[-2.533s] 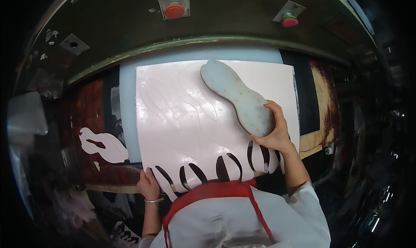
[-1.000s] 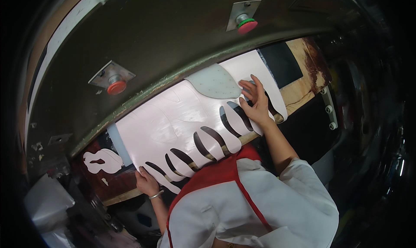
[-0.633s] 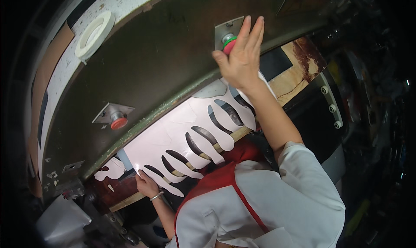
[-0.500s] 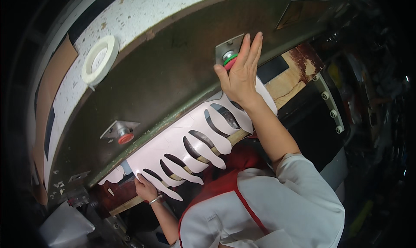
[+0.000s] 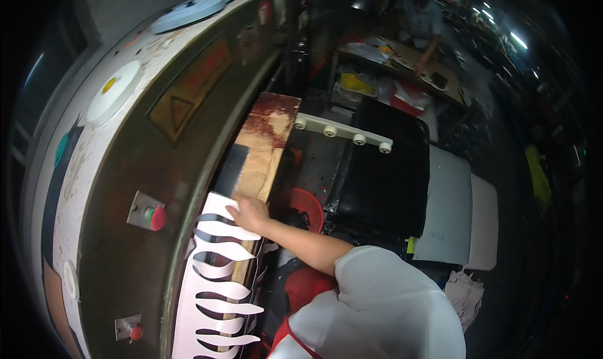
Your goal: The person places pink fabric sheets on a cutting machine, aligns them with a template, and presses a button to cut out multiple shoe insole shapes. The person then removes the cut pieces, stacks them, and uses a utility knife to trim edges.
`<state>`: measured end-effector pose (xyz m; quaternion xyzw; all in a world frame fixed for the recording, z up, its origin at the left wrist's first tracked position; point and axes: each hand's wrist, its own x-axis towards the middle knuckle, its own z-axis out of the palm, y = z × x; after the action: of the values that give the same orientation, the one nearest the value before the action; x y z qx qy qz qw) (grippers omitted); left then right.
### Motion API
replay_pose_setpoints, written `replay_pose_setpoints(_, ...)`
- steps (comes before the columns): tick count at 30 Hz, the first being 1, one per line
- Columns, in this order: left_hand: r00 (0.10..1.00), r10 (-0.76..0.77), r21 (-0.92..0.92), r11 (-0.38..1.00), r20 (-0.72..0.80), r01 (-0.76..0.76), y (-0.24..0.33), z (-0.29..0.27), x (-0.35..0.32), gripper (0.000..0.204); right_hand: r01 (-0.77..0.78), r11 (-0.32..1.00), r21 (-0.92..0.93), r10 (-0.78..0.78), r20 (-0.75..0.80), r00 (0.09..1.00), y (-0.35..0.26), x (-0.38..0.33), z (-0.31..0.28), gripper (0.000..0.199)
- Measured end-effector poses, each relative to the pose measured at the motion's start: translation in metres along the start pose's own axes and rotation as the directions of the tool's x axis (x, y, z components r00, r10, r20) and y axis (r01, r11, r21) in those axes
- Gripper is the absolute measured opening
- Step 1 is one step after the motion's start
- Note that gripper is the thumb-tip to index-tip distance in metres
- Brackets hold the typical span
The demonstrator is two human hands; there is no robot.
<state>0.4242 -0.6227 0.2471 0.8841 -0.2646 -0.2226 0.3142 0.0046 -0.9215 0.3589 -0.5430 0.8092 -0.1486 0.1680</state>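
Observation:
My right hand (image 5: 249,213) lies on the far end of a white sheet (image 5: 217,277), fingers curled over its corner. The sheet has several long sole-shaped holes cut along its edge. It rests on a worn wooden cutting board (image 5: 267,139) under the head of a big press (image 5: 125,171). A red push button (image 5: 156,218) sits on the press front just left of my hand, and another red button (image 5: 135,332) sits lower down. My left hand is out of the picture.
A red bucket (image 5: 309,208) stands right of the board. Beyond it lie a white roller bar (image 5: 342,131), a stack of black sheets (image 5: 386,177) and pale sheets (image 5: 455,214). Another person stands at a cluttered table (image 5: 408,58) far back.
My right hand has dropped from the button on the press front to the end of the white sheet. My view has swung to the right, and my left hand has left the picture.

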Motion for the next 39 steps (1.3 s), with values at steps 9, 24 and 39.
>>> replay_pose_setpoints(9,0.998,0.047,0.207,0.978,-0.047,-0.036,0.006,0.004,0.309,0.04,0.298,0.922,0.247,-0.29,-0.069,0.954,-0.192,0.087,0.121,0.024)
replay_pose_setpoints(24,0.986,-0.085,0.144,0.988,0.141,0.065,0.013,-0.101,0.345,0.041,0.723,0.682,0.107,-0.73,0.159,0.665,-0.4,0.015,0.25,0.08)
replay_pose_setpoints(39,0.953,0.216,0.044,0.976,-0.214,-0.211,-0.036,-0.075,0.342,0.032,0.738,0.658,0.15,-0.727,-0.128,0.675,-0.361,0.043,0.191,0.081)
